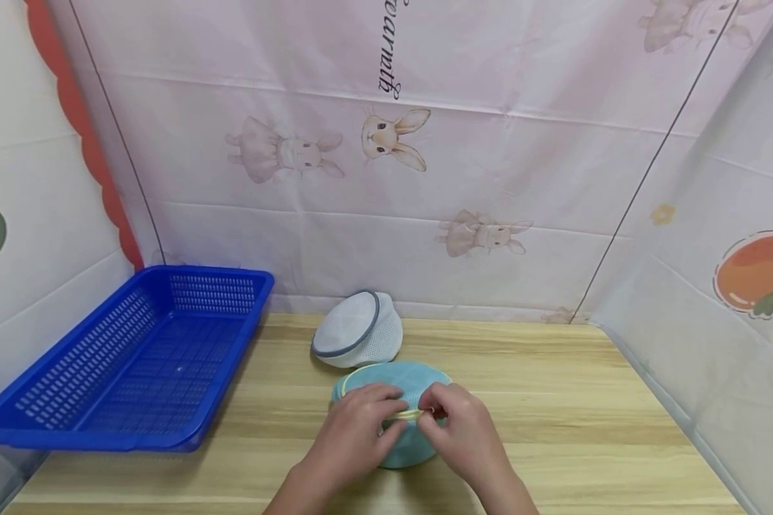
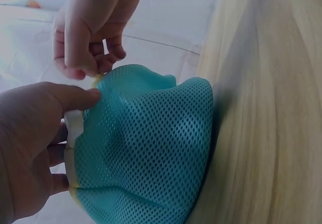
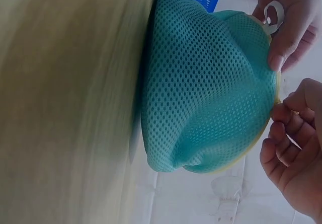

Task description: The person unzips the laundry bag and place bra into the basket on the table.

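Note:
A teal mesh laundry bag (image 1: 404, 455) with yellow edging stands on the wooden table between my two hands. With thumb and fingers, my left hand (image 1: 361, 423) grips the bag's upper edge. Close beside it, my right hand (image 1: 462, 430) pinches the yellow edge between thumb and forefinger, its other fingers curled. Whether a zipper pull is in that pinch is hidden. The right wrist view shows a small white loop (image 3: 274, 17) on the edge by the left hand. Fine holes cover the bag's bulging side (image 2: 156, 133), which is creased in places.
Behind the teal bag lies a white mesh bag (image 1: 386, 340) with grey trim, tilted on its side. A blue plastic basket (image 1: 232, 372) with slotted walls stands at the left of the wooden table (image 1: 573, 429). Printed cloth (image 1: 554, 172) closes off the back and sides.

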{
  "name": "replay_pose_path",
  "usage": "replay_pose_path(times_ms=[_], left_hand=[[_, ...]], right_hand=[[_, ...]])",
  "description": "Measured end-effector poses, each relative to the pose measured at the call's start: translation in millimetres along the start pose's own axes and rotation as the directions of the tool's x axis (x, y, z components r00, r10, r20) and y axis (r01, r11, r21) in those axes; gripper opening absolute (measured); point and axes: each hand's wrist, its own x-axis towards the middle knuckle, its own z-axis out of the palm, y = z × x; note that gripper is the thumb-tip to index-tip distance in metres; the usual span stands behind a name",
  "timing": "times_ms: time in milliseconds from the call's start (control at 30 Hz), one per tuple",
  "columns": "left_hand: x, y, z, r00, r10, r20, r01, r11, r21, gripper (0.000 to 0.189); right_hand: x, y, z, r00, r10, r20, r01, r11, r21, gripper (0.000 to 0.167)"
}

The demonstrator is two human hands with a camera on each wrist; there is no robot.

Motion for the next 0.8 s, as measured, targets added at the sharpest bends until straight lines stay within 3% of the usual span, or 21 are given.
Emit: replay_pose_path(times_ms=[133,433,633,800], left_hand=[[0.3,-1.1,0.4,1.0,0.006,-0.03,-0.006,1.0,-0.006,0.015],[0.1,-3.1,-3.9,0.99,-0.055,-0.13,0.053,0.998,-0.013,0.013],[0.4,-2.8,-5.7,0.989,-0.09,-0.119,0.089,0.996,-0.02,0.012],[1.5,-1.9,-6.5,0.991,-0.087,-0.1,0.085,0.996,-0.026,0.012]], right_hand=[[0.3,-0.6,1.2,1.0,-0.012,-0.02,0.012,1.0,0.003,0.025],[3.9,5.5,-1.6,0.996,0.083,0.028,-0.082,0.996,-0.044,0.025],[2.1,11.8,-2.5,0.993,0.064,0.102,-0.06,0.997,-0.039,0.023],[3.0,12.8,-2.4,0.999,0.004,0.051,-0.003,1.0,-0.015,0.017]])
